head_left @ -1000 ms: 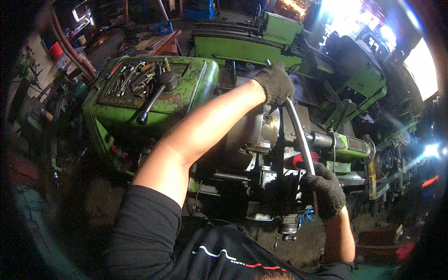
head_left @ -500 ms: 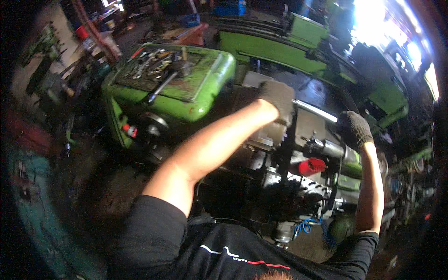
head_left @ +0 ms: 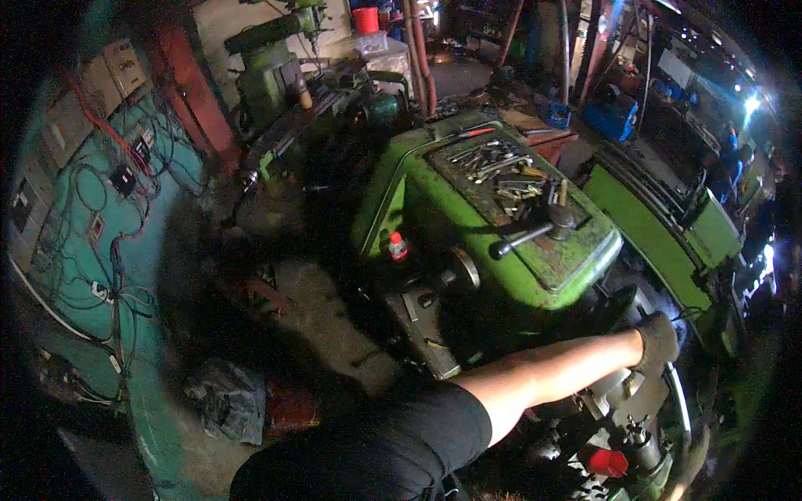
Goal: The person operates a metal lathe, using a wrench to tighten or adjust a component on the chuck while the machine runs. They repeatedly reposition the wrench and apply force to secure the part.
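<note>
While my left arm reaches across, my gloved left grip [head_left: 657,341] rests on the dark chuck [head_left: 622,305] by the green lathe [head_left: 468,209]; I cannot tell how tight it holds. My right grip is out of sight.

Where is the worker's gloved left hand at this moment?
In the head view, the gloved left hand is at the right, resting on grey machine parts just below the green lathe headstock, above the red knob.

Loose tools [head_left: 499,171] (red cap [head_left: 398,245] nearby)
</note>
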A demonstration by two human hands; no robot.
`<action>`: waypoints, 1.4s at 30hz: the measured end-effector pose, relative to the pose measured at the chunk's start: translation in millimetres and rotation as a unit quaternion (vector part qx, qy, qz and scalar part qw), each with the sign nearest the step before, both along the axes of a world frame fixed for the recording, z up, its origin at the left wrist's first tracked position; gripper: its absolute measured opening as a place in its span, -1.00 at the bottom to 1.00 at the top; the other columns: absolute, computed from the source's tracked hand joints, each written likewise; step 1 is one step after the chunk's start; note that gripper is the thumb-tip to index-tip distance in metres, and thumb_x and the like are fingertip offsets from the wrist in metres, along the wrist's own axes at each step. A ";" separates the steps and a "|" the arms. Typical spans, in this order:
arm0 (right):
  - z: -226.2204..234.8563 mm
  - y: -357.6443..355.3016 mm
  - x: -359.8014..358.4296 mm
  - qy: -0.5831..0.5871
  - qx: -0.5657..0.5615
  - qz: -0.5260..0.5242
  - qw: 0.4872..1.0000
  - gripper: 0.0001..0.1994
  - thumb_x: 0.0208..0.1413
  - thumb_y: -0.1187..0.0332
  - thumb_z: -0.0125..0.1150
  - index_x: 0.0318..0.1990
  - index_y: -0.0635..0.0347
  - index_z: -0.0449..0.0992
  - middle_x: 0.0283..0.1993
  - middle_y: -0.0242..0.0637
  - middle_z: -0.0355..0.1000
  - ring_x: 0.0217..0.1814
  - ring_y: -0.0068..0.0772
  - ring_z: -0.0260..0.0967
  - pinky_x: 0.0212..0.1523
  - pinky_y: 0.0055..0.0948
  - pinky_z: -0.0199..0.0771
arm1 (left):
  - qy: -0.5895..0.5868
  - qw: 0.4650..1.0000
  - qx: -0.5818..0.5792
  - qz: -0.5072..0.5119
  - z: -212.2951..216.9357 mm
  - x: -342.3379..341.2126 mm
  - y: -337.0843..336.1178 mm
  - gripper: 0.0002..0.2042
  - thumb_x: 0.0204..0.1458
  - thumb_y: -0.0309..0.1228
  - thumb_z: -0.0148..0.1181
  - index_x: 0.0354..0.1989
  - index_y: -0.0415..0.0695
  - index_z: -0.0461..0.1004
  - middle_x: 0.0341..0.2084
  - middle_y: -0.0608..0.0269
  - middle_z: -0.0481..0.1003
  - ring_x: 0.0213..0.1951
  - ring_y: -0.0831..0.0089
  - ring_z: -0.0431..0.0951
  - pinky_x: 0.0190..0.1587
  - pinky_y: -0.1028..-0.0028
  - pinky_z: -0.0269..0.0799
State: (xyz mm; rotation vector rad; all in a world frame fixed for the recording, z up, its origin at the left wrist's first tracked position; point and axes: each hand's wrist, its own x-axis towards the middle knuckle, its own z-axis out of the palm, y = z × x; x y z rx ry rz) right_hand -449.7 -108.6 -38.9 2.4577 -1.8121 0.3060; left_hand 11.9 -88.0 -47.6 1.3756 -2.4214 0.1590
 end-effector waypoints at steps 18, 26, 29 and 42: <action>28.1 62.2 -28.5 0.026 0.065 -0.175 0.982 -0.22 0.36 -0.08 0.33 0.50 0.36 0.36 0.53 0.15 0.38 0.56 0.16 0.34 0.53 -0.07 0.32 | -0.017 0.999 -0.024 -0.037 -6.9 -17.1 -54.1 -0.81 -0.02 -0.20 0.37 -0.27 0.11 0.79 -0.35 0.28 0.70 -0.23 0.24 0.71 -0.24 0.08 0.58; 101.7 206.4 229.6 0.074 0.047 -0.389 0.917 -0.29 0.22 -0.37 0.29 -0.05 0.22 0.76 -0.01 0.17 0.67 0.05 0.23 0.66 0.03 0.08 0.61 | -0.105 0.975 0.043 -0.190 48.5 47.0 -51.6 -0.62 0.04 0.01 0.30 -0.22 -0.01 0.81 -0.28 0.00 0.77 -0.18 0.01 0.80 -0.12 0.03 0.70; 105.7 257.8 300.4 0.100 0.015 -0.380 0.919 -0.38 0.24 -0.29 0.34 -0.13 0.21 0.73 -0.13 0.08 0.68 -0.06 0.25 0.68 -0.04 0.11 0.61 | -0.152 0.956 0.021 -0.250 37.5 49.6 -88.3 -0.65 0.06 0.03 0.28 -0.32 0.04 0.78 -0.31 0.03 0.75 -0.23 0.01 0.80 -0.16 0.03 0.70; 81.3 284.4 270.8 0.052 0.051 -0.329 0.941 -0.58 0.27 -0.10 0.38 -0.06 0.09 0.66 -0.13 -0.02 0.68 -0.03 0.20 0.66 -0.02 0.07 0.64 | -0.058 0.967 -0.044 -0.244 32.1 35.3 -56.8 -0.60 -0.09 0.09 0.32 -0.31 0.03 0.74 -0.45 0.01 0.68 -0.33 -0.08 0.73 -0.21 -0.07 0.62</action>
